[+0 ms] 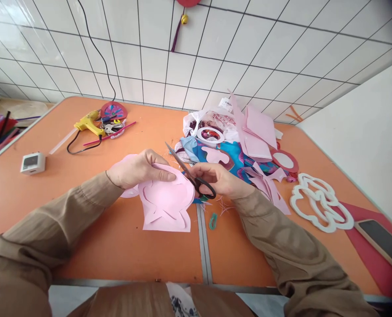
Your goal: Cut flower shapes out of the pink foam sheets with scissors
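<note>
Fingers of left hand (139, 169) pinch pink sheet (168, 200) near its top, above table (126, 251); right hand (220, 178) grips scissors (184, 167) by its right edge. Can't tell if blades bite. Risk: sheet looks floppy; slack could fold, skew a cut. Rounded top, straight bottom, curved slits inside.

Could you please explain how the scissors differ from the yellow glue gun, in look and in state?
The scissors have grey metal blades and black handle loops, while the glue gun has a mostly yellow body. The scissors are gripped in the right hand, while the glue gun lies on the orange table, with neither hand touching it. Both are handheld tools.
</note>
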Available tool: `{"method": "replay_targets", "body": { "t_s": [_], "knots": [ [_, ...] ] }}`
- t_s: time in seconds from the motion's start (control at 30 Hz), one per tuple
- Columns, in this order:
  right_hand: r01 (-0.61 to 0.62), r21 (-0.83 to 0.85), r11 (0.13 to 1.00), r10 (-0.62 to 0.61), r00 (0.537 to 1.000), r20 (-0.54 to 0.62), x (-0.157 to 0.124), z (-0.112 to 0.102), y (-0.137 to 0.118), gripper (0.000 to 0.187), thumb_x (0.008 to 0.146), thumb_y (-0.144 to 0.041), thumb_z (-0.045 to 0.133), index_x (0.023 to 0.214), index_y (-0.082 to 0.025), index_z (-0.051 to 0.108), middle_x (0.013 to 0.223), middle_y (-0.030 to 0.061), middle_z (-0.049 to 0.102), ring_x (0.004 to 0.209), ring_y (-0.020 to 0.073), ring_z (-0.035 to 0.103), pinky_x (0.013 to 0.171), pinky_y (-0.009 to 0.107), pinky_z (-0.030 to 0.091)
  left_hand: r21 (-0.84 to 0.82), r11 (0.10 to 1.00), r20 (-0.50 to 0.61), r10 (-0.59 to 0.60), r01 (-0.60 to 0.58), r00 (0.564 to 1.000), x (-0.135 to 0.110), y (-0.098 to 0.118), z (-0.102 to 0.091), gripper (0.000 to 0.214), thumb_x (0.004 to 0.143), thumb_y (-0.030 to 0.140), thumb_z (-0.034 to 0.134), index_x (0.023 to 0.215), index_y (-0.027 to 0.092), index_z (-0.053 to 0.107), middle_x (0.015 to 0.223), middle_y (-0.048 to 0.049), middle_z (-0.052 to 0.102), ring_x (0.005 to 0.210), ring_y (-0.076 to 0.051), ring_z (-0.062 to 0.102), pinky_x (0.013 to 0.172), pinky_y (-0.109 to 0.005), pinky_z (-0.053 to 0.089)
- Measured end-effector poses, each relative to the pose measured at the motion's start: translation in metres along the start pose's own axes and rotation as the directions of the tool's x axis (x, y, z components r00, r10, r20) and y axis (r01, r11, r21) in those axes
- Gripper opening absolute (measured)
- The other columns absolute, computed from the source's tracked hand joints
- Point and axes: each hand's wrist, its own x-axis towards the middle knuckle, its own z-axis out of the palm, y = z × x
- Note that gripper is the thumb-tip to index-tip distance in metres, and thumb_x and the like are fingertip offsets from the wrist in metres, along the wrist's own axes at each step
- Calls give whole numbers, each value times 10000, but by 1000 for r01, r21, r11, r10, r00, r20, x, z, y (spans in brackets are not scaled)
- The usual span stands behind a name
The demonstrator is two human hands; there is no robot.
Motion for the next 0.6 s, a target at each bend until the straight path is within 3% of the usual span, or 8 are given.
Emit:
{"method": "replay_targets", "body": {
  "t_s": [0.1,0.2,0.33,0.5,0.6],
  "knots": [
    [-8,139,990,3,999,32,0,-4,7,470,720,-381,832,1063,-156,600,787,11,698,635,104,645,626,242,535,-22,999,27,29,-28,999,-1,0,0,340,690,329,823,518,116,622,499,14,549,468,-82,467,447,-214,383],
    [20,139,990,-20,1000,-5,-1,-5,7,580,711,-401,836,1173,-181,562,850,25,708,729,137,675,704,285,549,-29,999,9,43,-43,999,-3,5,0,274,686,312,824,574,109,679,533,1,596,480,-90,499,452,-213,403],
    [83,19,996,-83,996,-23,-4,-4,-2,623,735,-434,804,1252,-198,550,856,8,655,764,143,658,730,291,526,-78,994,-21,81,-82,996,-7,14,0,276,686,268,822,530,107,660,493,15,562,446,-68,464,423,-192,383],
    [139,-187,973,-136,990,28,-10,1,-17,697,620,-679,786,1086,-204,579,922,42,607,863,183,598,788,336,486,-107,988,-12,114,-115,993,-11,21,-1,265,705,195,807,499,118,659,446,46,501,410,-37,408,387,-157,331],
    [162,-279,947,-168,986,1,-13,5,-27,634,640,-718,747,984,-211,583,829,26,561,767,164,533,685,314,437,-76,991,-26,108,-110,994,-11,22,-1,295,715,201,805,479,121,646,434,49,491,407,-35,402,386,-155,328]
  ]
}}
